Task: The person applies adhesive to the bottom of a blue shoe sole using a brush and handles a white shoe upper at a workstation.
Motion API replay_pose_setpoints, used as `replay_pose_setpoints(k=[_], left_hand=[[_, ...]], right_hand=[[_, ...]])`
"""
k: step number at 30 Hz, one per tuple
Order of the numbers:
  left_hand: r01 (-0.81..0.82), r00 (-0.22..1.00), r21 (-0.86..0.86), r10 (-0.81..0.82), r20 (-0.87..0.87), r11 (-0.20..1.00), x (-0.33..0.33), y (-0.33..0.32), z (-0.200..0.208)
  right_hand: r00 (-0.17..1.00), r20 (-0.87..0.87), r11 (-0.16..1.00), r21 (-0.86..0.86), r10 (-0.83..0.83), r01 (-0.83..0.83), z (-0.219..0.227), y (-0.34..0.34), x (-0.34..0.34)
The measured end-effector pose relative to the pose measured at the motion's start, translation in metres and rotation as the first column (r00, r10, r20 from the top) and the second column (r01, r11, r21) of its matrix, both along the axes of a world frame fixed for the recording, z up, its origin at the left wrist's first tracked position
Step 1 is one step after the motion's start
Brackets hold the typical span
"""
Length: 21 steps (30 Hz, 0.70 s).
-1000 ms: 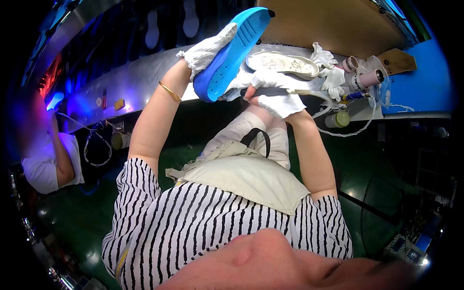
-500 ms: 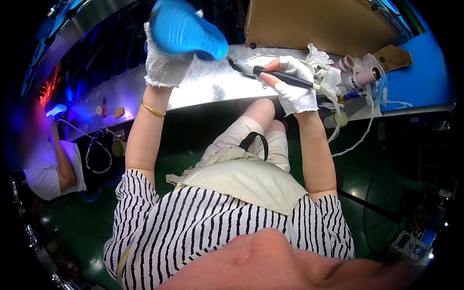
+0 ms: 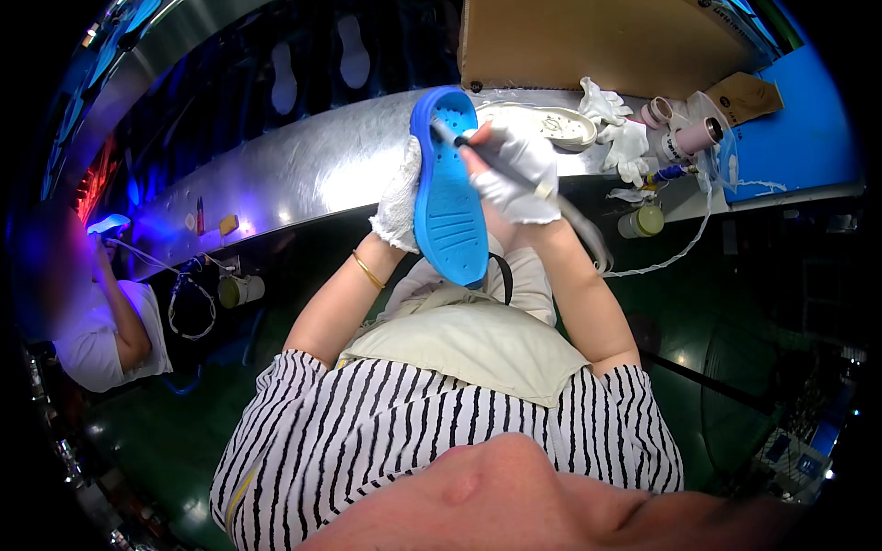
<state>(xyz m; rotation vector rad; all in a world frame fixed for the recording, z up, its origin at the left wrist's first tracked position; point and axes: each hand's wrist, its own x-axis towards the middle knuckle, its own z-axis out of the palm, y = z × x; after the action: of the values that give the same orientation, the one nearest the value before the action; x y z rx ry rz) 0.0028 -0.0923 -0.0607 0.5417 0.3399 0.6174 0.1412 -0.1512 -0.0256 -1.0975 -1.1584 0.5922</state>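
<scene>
My left hand (image 3: 401, 200), in a white knit glove, is closed on the left edge of a blue shoe sole (image 3: 452, 225). The sole stands nearly lengthwise in front of me, its recessed inner face with small holes and ridges toward me. In my right hand (image 3: 525, 163), gloved in white with bare thumb and fingertips, is a brush (image 3: 442, 129) with a dark handle and a hose trailing from its end. The brush tip is over the upper part of the sole's inner face; whether it touches, I cannot tell. Motion slightly blurs the brush and hose.
A pale sole (image 3: 571, 126) lies on the metal bench (image 3: 322, 184) beyond my right hand, beside crumpled white gloves (image 3: 625, 142) and pink-and-white cylinders (image 3: 698, 136). Behind stands a large cardboard box (image 3: 606, 46). Dark racks with soles run along the left; another person (image 3: 110, 321) sits there.
The blue sole has come down and nearer, turning from its ridged outside to its inner face. My right hand has moved left, bringing the brush over the sole.
</scene>
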Motion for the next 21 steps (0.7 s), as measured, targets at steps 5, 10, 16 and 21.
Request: replay_pose_setpoints(k=[5, 10, 16, 21], left_hand=[[-0.031, 0.996, -0.158, 0.044, 0.078, 0.987, -0.005, 0.005, 0.003], [-0.093, 0.995, -0.080, 0.096, 0.034, 0.992, -0.002, 0.016, -0.003], [-0.156, 0.985, -0.048, 0.159, 0.062, 0.987, -0.004, 0.027, 0.002], [-0.178, 0.983, -0.016, 0.178, 0.037, 0.984, -0.005, 0.034, 0.019]], right_hand=[[0.999, -0.037, 0.991, -0.128, 0.037, -0.041, 0.018, -0.013, -0.010], [0.928, 0.367, 0.984, 0.177, -0.071, 0.006, 0.005, -0.009, -0.012], [0.980, 0.191, 0.998, 0.015, 0.060, -0.065, 0.008, -0.022, -0.018], [0.966, 0.164, 0.977, -0.095, 0.202, -0.188, 0.013, -0.028, -0.024]])
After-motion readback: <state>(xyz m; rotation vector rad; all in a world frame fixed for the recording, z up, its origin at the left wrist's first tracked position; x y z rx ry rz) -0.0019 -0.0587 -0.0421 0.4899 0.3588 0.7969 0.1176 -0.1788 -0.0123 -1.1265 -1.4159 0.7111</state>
